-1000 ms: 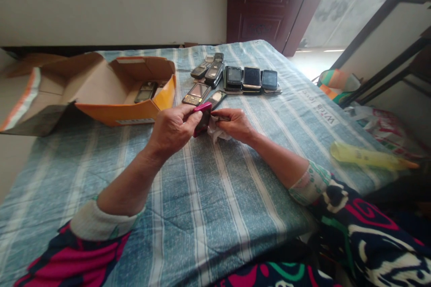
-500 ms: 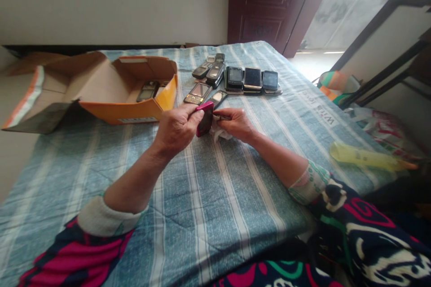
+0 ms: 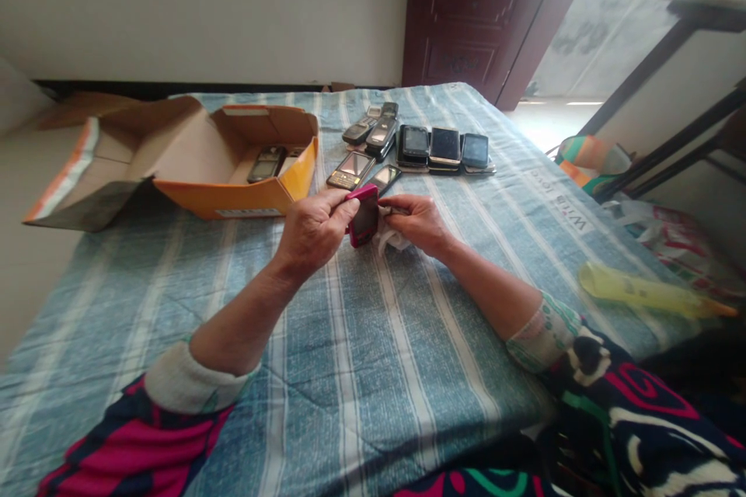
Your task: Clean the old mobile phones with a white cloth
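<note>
My left hand (image 3: 315, 229) grips a small pink phone (image 3: 364, 217) upright, fingers wrapped over its top edge. My right hand (image 3: 416, 221) pinches a crumpled white cloth (image 3: 389, 237) pressed against the phone's right side. Both hands hover just above a blue striped bedspread (image 3: 373, 357). Just beyond them lie two dark phones (image 3: 364, 171) side by side.
An open orange cardboard box (image 3: 233, 163) with a dark phone (image 3: 266, 163) inside sits at the left. Several phones (image 3: 425, 146) lie in a row and a pile farther back. A yellow plastic bottle (image 3: 641, 291) lies at the right edge. A dark wooden door (image 3: 466, 15) stands behind.
The view has shifted slightly, so everything sits a little lower and to the right. My hands keep the same hold on the pink phone and cloth, with the phone turned a little more upright.
</note>
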A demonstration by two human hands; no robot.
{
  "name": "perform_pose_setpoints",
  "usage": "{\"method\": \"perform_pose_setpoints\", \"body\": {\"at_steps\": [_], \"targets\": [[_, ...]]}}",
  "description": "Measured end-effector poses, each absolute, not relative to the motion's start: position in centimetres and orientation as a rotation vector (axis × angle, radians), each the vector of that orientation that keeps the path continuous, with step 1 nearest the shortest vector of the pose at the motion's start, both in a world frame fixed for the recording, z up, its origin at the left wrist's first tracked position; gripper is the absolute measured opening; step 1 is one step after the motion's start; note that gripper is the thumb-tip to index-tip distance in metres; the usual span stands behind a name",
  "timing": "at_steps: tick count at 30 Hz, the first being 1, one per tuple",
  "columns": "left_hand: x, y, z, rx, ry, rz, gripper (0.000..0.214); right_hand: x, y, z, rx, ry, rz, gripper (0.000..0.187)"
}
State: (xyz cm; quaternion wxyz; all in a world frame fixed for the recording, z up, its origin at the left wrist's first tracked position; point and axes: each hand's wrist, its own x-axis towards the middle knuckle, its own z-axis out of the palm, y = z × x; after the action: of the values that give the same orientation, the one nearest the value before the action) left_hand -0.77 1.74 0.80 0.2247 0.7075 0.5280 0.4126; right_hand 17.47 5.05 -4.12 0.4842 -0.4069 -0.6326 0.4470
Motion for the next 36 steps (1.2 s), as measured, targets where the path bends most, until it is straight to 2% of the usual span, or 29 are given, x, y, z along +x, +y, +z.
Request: {"method": "perform_pose_setpoints", "body": {"at_steps": [7, 16, 20, 29, 36], "targets": [[-0.9, 2.1, 0.2, 1.821, 1.369, 1.208, 0.034, 17.5, 5.2, -4.0, -0.998, -1.586, 1.018, 0.032], [-0.7, 2.4, -0.8, 1.429, 1.186, 1.344, 0.039, 17.3, 5.0, -4.1, -0.981, -1.667, 0.711, 0.03], [-0.4, 2.2, -0.8, 1.23, 1.127, 1.359, 0.039, 17.2, 4.8, -4.0, -0.975, -1.682, 0.696, 0.029], [-0.3, 2.1, -0.5, 1.029, 1.128, 1.309, 0.036, 17.1, 5.1, -4.0, -1.128, -1.482, 1.054, 0.027], [-0.8, 2.7, -1.0, 0.913, 1.084, 1.372, 0.03, 17.1, 4.7, -3.4, -1.107, -1.184, 1.502, 0.024]]}}
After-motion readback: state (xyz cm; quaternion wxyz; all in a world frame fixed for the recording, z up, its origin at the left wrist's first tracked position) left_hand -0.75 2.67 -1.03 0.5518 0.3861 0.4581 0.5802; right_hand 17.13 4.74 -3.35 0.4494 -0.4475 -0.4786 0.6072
